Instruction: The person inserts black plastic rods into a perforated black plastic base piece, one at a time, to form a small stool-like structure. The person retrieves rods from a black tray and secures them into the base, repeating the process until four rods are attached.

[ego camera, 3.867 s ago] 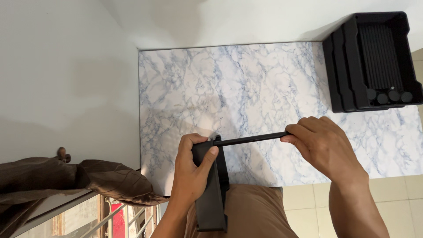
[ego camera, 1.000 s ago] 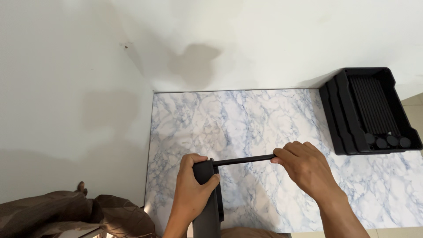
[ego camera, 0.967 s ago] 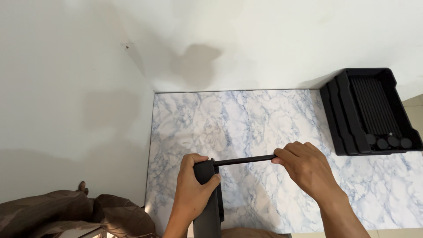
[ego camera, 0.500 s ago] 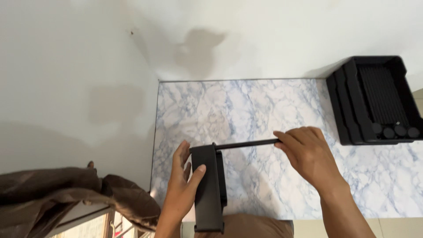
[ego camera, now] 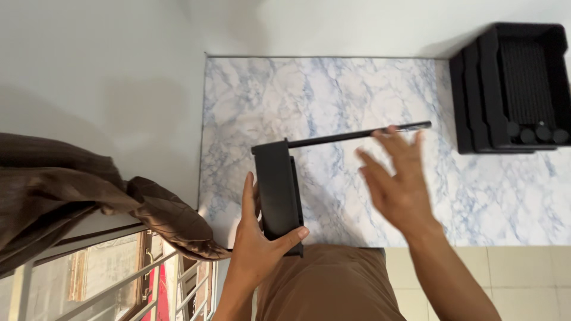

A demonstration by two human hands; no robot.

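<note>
1. Far left: brown cloth (ego camera: pixel 77 196) draped over a metal railing (ego camera: pixel 89 279), well apart from the marble-pattern worktop (ego camera: pixel 333 95).
2. Left hand (ego camera: pixel 259 249): at the near edge of the worktop, above the person's brown-clad lap. Fingers (ego camera: pixel 248 190) run up the left side of the black flat block (ego camera: pixel 278 190); thumb crosses its lower right corner. Fingers clamped on the block.
3. Black flat block: held upright-lengthwise, long axis pointing away from the person, lower end in the left palm, upper end over the worktop.
4. Thin black rod (ego camera: pixel 357 135): joins the block at its upper right corner, extends right w/ a slight upward tilt, approx. perpendicular to the block.
5. Right hand (ego camera: pixel 395 184): open, fingers apart, blurred. Fingertips near the rod's far end; contact w/ the rod cannot be told. Nothing gripped.
6. Far right: black plastic trays (ego camera: pixel 511 83), nested as a stack, at the worktop's back right corner against the white wall, well apart from both hands.
</note>
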